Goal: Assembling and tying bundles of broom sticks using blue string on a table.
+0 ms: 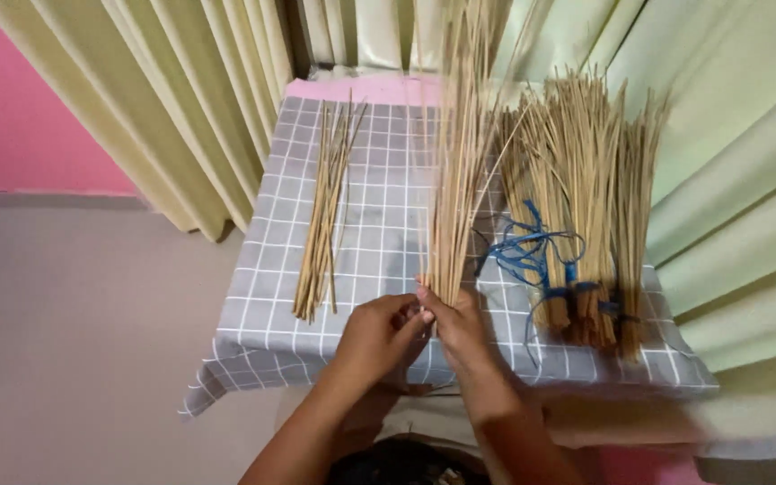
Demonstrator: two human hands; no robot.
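My right hand [462, 329] grips the lower end of a bundle of thin tan sticks [460, 171], which stands nearly upright over the table. Against the same bundle's base my left hand [381, 334] pinches with its fingertips. A small loose pile of sticks [323, 216] lies flat to the left. On the right lie several tied stick bundles [590, 207], bound with blue string [524, 253] near their lower ends.
A grey cloth with a white grid [388, 216] covers the small table. Pale green curtains [199, 99] hang behind and to the right. A pink wall [20, 99] and a grey floor [74, 341] are on the left.
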